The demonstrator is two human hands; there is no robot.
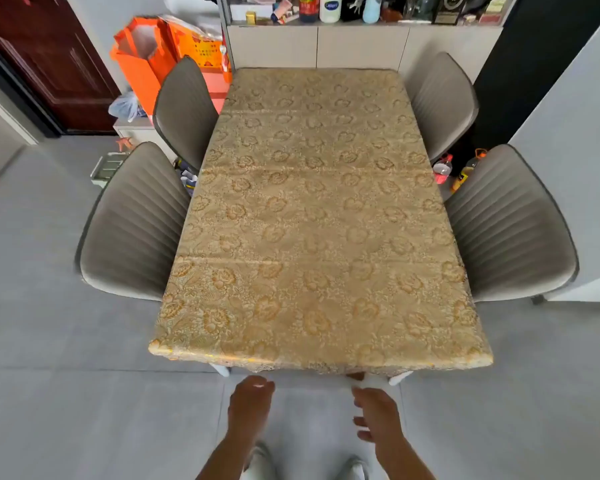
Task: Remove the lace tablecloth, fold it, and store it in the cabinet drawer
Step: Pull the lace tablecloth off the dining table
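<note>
A golden lace tablecloth with a flower pattern lies flat over the whole dining table, its near hem hanging over the front edge. My left hand hovers just below that near edge, fingers loosely curled and holding nothing. My right hand is beside it, fingers relaxed and spread, also a little short of the cloth. Neither hand touches the cloth. A beige cabinet with flat fronts stands against the far wall behind the table.
Two grey chairs flank the table on the left and two more on the right. Orange bags stand at the back left near a dark red door. Bottles crowd the cabinet top.
</note>
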